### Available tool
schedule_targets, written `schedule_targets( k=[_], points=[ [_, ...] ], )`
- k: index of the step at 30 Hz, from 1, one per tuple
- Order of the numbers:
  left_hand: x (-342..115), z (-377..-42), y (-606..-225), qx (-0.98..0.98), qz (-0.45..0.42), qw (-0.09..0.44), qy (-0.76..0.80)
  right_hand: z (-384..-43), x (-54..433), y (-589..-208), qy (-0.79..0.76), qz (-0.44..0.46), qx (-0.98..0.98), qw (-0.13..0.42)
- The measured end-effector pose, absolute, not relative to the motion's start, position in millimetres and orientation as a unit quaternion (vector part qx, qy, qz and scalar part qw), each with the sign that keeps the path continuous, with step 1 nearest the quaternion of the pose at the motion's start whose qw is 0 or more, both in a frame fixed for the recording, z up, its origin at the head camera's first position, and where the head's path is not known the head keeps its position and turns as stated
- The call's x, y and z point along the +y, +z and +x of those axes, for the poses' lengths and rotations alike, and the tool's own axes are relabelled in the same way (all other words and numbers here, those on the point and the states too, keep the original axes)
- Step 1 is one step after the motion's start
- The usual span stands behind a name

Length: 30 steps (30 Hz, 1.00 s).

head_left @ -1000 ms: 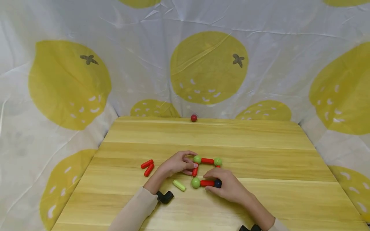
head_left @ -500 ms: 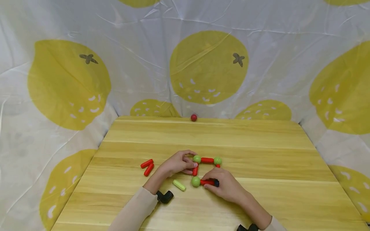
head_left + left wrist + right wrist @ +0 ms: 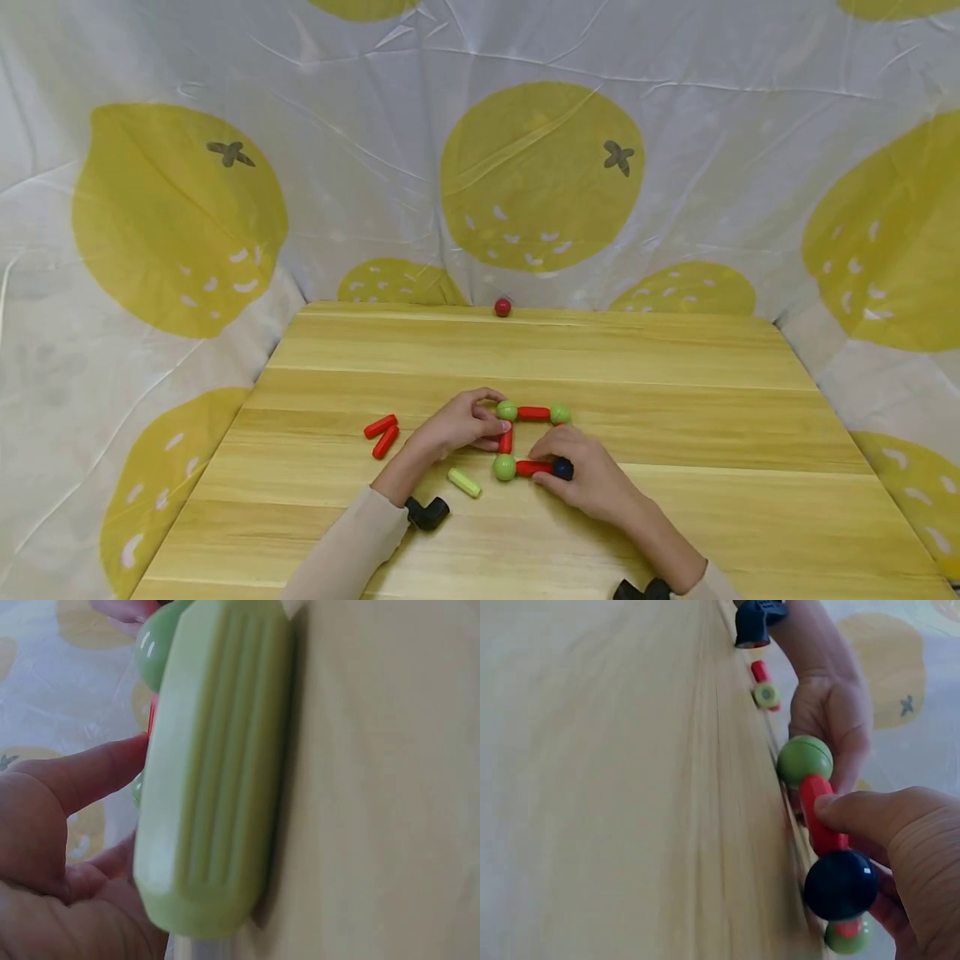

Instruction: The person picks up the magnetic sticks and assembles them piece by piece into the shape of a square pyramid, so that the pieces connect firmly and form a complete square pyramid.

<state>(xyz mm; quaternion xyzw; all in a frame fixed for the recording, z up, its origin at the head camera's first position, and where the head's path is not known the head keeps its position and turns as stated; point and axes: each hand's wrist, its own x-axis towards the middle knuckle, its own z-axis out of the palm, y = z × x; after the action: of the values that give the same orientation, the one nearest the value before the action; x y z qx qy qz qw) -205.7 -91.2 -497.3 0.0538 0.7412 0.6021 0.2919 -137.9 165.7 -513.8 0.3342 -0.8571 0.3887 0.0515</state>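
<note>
**Left grip (image 3: 461,423) and right grip (image 3: 588,471) both holding stick-and-ball frame (image 3: 533,413)**

Head: frame is sitting mid-bench (image 3: 675,358); left grip is pinching the left red stick (image 3: 506,439), right grip is clasping the near red stick (image 3: 531,468) by the dark blue ball (image 3: 563,469).
Left wrist: loose light green stick (image 3: 217,765) is blocking most of the frame.
Right wrist: thumb is pressing the near red stick.

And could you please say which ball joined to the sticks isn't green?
The dark blue ball, on the red stick the right hand pinches; the other three joined balls are green.
</note>
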Motion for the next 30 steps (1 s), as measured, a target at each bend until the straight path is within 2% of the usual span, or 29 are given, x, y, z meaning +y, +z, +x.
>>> schedule_targets(
  k=[10,18,26,30],
  points=[
    [-93,-209,-496,0.775,0.041,0.222,0.59,-148,181,-513,0.368,0.281,-0.885,0.054],
    [-100,-214,-491,0.791,0.063,0.217,0.568,-156,183,-516,0.371,0.27,-0.886,0.067],
    [-127,-213,-476,0.86,0.189,0.188,0.434,-159,183,-518,0.385,0.261,-0.882,0.072],
    [-139,-208,-478,0.852,0.278,0.203,0.394,-159,184,-520,0.392,0.254,-0.881,0.066]
  ],
)
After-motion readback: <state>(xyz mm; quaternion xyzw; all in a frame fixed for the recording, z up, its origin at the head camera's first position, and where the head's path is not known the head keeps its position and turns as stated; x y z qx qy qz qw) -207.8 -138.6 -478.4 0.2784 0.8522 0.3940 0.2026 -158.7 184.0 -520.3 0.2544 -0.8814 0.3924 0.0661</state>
